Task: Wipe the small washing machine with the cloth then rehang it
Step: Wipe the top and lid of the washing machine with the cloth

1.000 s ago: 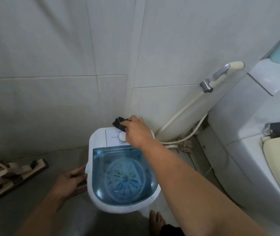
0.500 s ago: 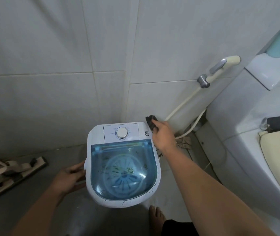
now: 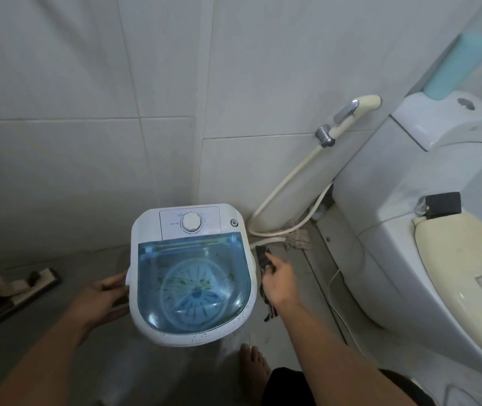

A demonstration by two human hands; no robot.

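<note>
A small white washing machine [image 3: 152,227] with a blue see-through lid and a round dial stands on the floor in the corner. My left hand [image 3: 99,297] grips its left side. At the machine's right side, my right hand [image 3: 279,281] is closed on a dark cloth [image 3: 263,256]. The cloth's top sticks out above my fingers and its tail hangs below my wrist. Dark specks dot the machine's front rim.
A white toilet [image 3: 403,247] with a cream seat fills the right. A bidet sprayer [image 3: 351,112] hangs on the tiled wall, its hose looping to the floor behind the machine. Wooden sandals [image 3: 8,291] lie at the left. My bare foot [image 3: 253,367] stands below the machine.
My right hand has carried the cloth from the control panel, past the back right corner, down the machine's right side. My left hand has stayed on the left side.
</note>
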